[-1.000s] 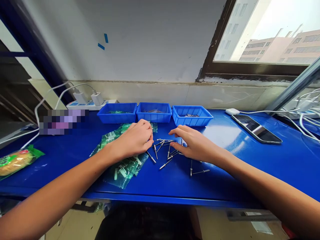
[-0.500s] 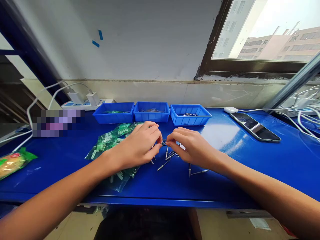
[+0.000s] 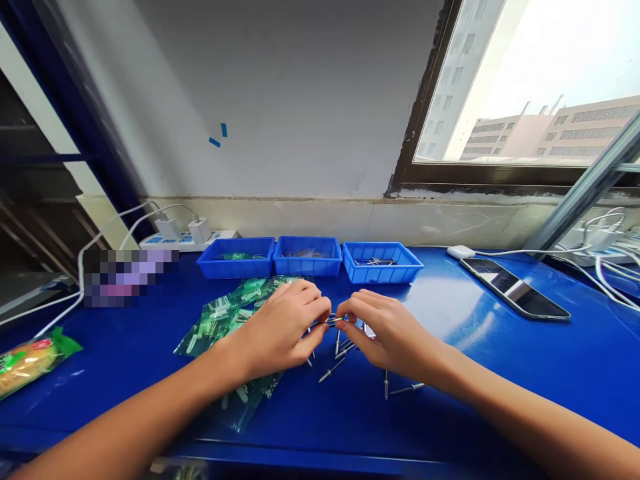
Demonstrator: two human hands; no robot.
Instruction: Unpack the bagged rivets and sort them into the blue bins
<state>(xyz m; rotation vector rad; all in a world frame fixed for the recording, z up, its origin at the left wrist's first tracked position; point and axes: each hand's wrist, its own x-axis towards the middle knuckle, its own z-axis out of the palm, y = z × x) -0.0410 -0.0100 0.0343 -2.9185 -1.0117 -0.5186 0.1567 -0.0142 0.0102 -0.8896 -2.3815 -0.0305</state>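
Note:
My left hand (image 3: 287, 327) and my right hand (image 3: 395, 330) face each other above the blue table, both pinched closed. Between their fingertips are thin silver blind rivets (image 3: 332, 321); the exact number is hidden by the fingers. More loose rivets (image 3: 331, 371) lie scattered below and between the hands, some partly covered by the right hand. Beneath my left hand and forearm spreads a pile of clear green-tinted plastic bags (image 3: 215, 320) with small pale parts and metal pieces inside.
Three blue bins stand along the wall: a left bin (image 3: 235, 269) with green bags, a middle bin (image 3: 306, 267), and a right bin (image 3: 383, 275) with rivets. A phone (image 3: 515, 288) lies right, a wrapped snack (image 3: 30, 365) left. A power strip (image 3: 220, 239) with cables sits behind.
The camera has tilted up, so everything sits lower in view. Both hands keep their pinch on the rivets, with the fingertips slightly farther apart.

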